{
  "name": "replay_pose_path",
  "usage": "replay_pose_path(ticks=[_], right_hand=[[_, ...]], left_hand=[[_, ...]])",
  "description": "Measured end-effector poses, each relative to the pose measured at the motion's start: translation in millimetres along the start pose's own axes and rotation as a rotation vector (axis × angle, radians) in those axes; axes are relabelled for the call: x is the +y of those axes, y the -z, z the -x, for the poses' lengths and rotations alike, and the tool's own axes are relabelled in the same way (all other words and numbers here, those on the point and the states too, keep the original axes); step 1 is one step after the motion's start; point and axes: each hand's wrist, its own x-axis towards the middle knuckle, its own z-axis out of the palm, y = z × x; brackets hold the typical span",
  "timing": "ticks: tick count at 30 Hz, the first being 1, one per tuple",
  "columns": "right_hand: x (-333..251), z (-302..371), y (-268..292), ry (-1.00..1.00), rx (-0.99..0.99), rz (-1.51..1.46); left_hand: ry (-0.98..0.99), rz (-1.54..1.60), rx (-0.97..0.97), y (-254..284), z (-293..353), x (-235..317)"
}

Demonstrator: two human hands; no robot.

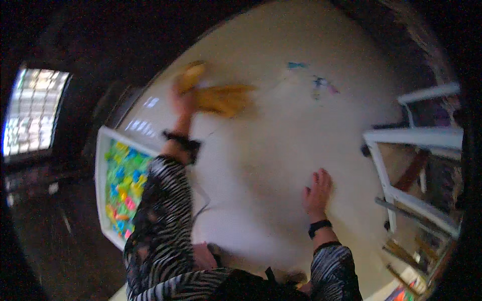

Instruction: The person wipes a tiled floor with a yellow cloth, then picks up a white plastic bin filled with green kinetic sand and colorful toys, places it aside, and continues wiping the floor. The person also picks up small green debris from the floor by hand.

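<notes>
My left hand (184, 103) is stretched far out to the left and grips a yellow cloth (226, 99). Part of the cloth bunches above the fingers, and the rest trails to the right over the pale floor (281, 145). Motion blurs both the hand and the cloth. On the right, nearer to me, my right hand (317, 193) holds nothing; its fingers are apart and it is over or on the floor, I cannot tell which.
A white tub (104, 200) of small colourful pieces stands beside my left forearm. Small blue (297, 65) and dark multicoloured objects (321, 85) lie at the far side. White frame furniture (411, 136) stands on the right. A bright window (36, 110) is at the left.
</notes>
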Motion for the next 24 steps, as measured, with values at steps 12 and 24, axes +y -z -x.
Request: replay_pose_path(ticks=[12,24], right_hand=[[-22.2,-8.7,10.1,0.013,0.062,0.010],[-16.8,0.5,10.0,0.054,0.144,-0.088]], left_hand=[[0.091,-0.596,-0.061,-81.6,6.1,-28.5],[0.400,0.750,-0.392,-43.9,45.8,118.2]])
